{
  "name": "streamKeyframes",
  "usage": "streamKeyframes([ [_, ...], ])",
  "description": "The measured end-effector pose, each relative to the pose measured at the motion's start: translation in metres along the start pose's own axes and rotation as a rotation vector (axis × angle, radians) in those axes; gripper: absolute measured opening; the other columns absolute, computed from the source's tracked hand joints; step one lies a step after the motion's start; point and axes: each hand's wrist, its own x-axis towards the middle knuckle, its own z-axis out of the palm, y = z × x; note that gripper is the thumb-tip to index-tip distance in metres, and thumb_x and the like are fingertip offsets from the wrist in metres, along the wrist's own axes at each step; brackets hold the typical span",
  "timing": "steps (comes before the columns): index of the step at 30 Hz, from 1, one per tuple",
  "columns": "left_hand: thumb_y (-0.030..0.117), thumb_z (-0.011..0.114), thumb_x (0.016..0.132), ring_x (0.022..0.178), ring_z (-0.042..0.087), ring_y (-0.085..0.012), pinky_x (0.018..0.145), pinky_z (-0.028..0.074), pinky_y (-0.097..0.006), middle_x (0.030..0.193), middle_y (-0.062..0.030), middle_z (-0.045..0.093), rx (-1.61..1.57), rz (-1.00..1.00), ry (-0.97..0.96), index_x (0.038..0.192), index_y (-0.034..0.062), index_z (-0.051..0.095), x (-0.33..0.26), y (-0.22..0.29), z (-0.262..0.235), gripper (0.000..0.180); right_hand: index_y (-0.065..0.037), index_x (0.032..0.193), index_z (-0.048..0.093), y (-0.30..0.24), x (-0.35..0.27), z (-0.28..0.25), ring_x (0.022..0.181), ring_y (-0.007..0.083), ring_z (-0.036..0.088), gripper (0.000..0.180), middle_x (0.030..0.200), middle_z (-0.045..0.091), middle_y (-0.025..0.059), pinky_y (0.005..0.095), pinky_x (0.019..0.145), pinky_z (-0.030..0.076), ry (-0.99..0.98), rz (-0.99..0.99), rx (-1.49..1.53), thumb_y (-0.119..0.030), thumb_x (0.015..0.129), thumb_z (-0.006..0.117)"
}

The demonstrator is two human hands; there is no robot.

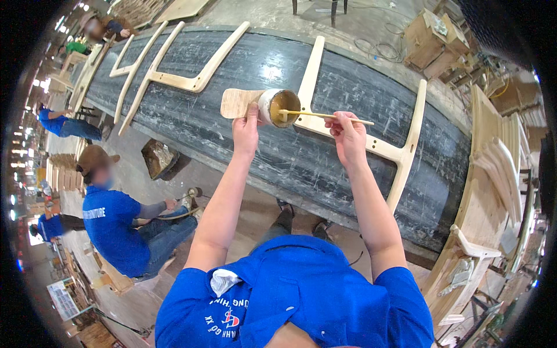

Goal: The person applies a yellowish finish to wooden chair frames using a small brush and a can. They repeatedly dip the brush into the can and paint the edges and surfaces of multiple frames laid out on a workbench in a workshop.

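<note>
My left hand (pixel 246 129) is closed at the edge of a small round pot (pixel 264 107) with yellowish-brown paste inside. A flat wooden paddle (pixel 237 102) with a rounded end juts out to the left of the pot, also against this hand. My right hand (pixel 349 132) pinches a thin stick (pixel 319 116), its thicker tip down in the pot. Both hands are above a dark, scuffed worktable (pixel 232 130). Just beneath them lies a pale wooden chair-leg frame (pixel 386 149) with small dark holes along its crossbar.
More pale frames (pixel 180 81) lie toward the table's far left. Curved wooden parts (pixel 499 168) are stacked at the right. A seated co-worker (pixel 116 226) in blue is at the left, near an open container (pixel 159 158) on the floor. Boxes (pixel 435 40) stand beyond the table.
</note>
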Motion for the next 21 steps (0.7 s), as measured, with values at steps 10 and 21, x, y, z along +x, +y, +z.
streamKeyframes([
  [10, 0.031, 0.047, 0.095, 0.086, 0.062, -0.0137, 0.072, 0.053, -0.029, 0.098, -0.0067, 0.063, -0.262, -0.212, -0.007, 0.108, 0.0014, 0.057, 0.009, -0.056, 0.006, 0.034, -0.007, 0.08, 0.054, 0.037, 0.023, -0.022, 0.062, 0.0122, 0.058, 0.016, 0.074, 0.064, 0.0077, 0.0216, 0.05, 0.039, 0.287, 0.146, -0.078, -0.02, 0.087, 0.061],
  [21, 0.03, 0.042, 0.096, 0.089, 0.062, -0.0215, 0.073, 0.056, -0.033, 0.106, -0.0112, 0.059, -0.207, -0.472, 0.168, 0.114, -0.0014, 0.052, 0.001, -0.113, -0.016, 0.038, -0.003, 0.078, 0.053, 0.024, 0.064, -0.025, 0.064, 0.0122, 0.06, 0.019, 0.069, 0.062, 0.0075, 0.0232, 0.057, 0.045, 0.029, -0.166, -0.608, -0.019, 0.088, 0.057],
])
